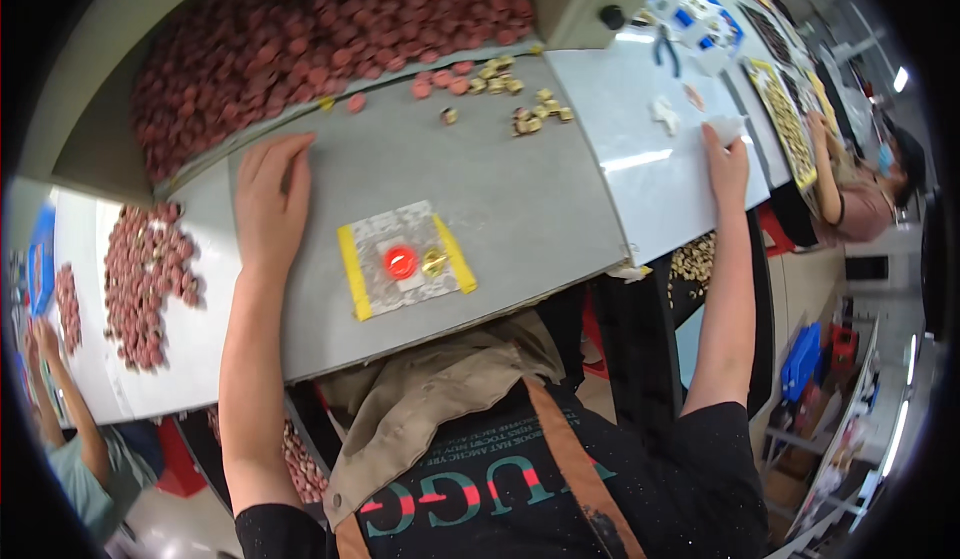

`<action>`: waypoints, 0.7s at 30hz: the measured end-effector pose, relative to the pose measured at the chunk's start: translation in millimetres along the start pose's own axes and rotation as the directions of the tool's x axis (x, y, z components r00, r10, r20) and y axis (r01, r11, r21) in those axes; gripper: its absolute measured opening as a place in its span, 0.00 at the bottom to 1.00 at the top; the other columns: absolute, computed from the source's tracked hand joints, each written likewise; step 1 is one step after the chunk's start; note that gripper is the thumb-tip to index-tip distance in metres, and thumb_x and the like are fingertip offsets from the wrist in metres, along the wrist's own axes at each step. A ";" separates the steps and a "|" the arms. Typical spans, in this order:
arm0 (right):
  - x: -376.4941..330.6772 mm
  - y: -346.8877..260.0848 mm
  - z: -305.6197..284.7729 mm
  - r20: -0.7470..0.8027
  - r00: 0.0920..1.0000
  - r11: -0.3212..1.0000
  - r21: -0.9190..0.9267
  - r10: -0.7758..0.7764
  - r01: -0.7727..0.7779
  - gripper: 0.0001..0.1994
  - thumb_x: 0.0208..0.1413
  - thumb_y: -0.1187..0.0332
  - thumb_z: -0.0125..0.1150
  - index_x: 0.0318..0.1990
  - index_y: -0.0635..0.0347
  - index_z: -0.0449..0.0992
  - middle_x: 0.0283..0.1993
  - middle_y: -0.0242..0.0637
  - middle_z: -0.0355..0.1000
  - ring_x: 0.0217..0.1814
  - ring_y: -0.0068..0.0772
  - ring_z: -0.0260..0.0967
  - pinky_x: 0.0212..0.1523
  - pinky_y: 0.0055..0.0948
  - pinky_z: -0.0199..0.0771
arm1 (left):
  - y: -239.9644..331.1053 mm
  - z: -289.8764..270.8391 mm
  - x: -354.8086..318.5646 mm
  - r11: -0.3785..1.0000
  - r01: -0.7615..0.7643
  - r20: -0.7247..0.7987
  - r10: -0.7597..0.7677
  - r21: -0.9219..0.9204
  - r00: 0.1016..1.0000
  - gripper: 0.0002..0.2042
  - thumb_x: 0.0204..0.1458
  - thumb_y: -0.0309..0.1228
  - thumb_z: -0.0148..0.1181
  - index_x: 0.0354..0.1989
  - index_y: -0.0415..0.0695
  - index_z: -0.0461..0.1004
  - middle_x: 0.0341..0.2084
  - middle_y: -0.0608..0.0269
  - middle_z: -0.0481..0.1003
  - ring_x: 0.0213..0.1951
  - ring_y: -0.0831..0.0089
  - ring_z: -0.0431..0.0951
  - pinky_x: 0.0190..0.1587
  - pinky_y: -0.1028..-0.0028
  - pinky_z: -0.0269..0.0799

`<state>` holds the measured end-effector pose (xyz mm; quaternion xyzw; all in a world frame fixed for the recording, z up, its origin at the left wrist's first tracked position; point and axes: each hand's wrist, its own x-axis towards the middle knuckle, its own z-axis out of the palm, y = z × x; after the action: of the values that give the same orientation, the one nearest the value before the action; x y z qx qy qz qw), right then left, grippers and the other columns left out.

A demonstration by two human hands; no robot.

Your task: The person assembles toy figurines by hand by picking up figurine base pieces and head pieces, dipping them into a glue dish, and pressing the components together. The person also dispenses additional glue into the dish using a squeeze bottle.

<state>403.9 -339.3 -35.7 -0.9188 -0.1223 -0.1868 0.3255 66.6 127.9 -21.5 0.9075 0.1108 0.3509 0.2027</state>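
Bright tubes [900,80] at two o'clock — glare streaks the table [660,209]; discs [330,47] dim at eleven, edges bowed, slight blur.

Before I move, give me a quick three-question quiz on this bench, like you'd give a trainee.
1. True or false: on the mat, the red disc lies to the right of the gold-coloured piece.
2. What colour are the strips along the mat's two sides? A: blue. B: yellow. C: green.
3. Which is nearer the translucent white piece, the left grip or the right grip?

Key: 1. False; the disc is to the left. 2. B. 3. The right grip.
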 end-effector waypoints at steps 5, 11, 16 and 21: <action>4.8 -69.9 -9.5 0.188 0.980 0.994 0.103 -0.057 0.038 0.21 0.62 0.56 0.58 0.50 0.68 0.73 0.47 0.41 0.75 0.49 0.30 0.70 0.53 0.28 0.66 | -6.2 1.0 18.7 0.998 -0.028 -0.025 0.027 -0.048 0.999 0.09 0.53 0.22 0.56 0.41 0.42 0.77 0.36 0.57 0.78 0.41 0.56 0.76 0.45 0.65 0.70; -80.7 -175.7 -1.8 0.527 0.806 0.928 0.366 -0.271 0.073 0.17 0.58 0.70 0.62 0.52 0.67 0.69 0.49 0.35 0.71 0.50 0.26 0.68 0.54 0.26 0.66 | -14.0 7.2 13.2 0.994 0.017 0.007 -0.016 -0.110 1.000 0.08 0.53 0.24 0.56 0.41 0.43 0.77 0.36 0.58 0.78 0.40 0.56 0.77 0.43 0.64 0.71; -116.8 -240.8 15.8 0.575 0.507 0.766 0.508 -0.642 0.393 0.21 0.42 0.69 0.74 0.45 0.62 0.73 0.41 0.37 0.71 0.45 0.33 0.69 0.46 0.29 0.68 | -17.1 1.7 6.7 0.993 0.025 0.033 -0.021 -0.113 0.999 0.10 0.56 0.25 0.56 0.45 0.42 0.77 0.38 0.58 0.78 0.40 0.62 0.78 0.43 0.70 0.72; -137.1 -263.5 31.8 0.588 0.369 0.673 0.464 -0.720 0.575 0.21 0.38 0.62 0.76 0.39 0.60 0.76 0.37 0.38 0.73 0.40 0.40 0.69 0.42 0.34 0.68 | -4.6 -12.2 7.2 0.970 0.152 0.096 -0.135 -0.191 0.986 0.08 0.54 0.27 0.57 0.40 0.40 0.77 0.36 0.48 0.78 0.39 0.50 0.77 0.43 0.60 0.73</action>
<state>197.5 -133.3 29.0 -0.7527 -0.6098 0.0974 0.2281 63.3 138.0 -11.1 0.8861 0.1323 0.3070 0.3211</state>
